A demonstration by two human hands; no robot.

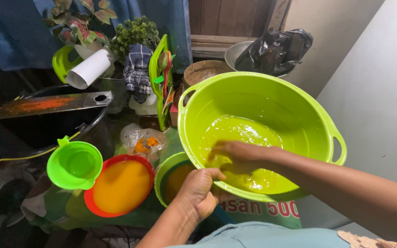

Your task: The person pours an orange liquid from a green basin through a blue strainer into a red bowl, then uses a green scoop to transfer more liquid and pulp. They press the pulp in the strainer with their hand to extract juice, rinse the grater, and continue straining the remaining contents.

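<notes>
green basin (pixel 272 105): large lime-green tub with handles, tilted toward the person, a shallow pool of yellow liquid in its low side; it sits over a smaller green bowl (pixel 168 170) of orange liquid.
left hand (pixel 201 190): fingers curled over the near rim of the basin, gripping it from outside.
right hand (pixel 235 156): inside the basin, palm down, fingers bent into the yellow liquid and pressed to the bottom.
doing it well: i judge the rim grip should stay firm so the tilt holds steady, and the inner hand should work slowly so nothing slops over the near edge.
nearby: red bowl (pixel 121 186) of orange liquid beside a green funnel (pixel 74 164); a clear bag (pixel 144 141) with orange bits behind them.
hard to make out: the right fingertips are sunk in the liquid, so whether they pinch anything i cannot tell; what carries the basin is covered; the dark pot at left is too dim to read.
</notes>
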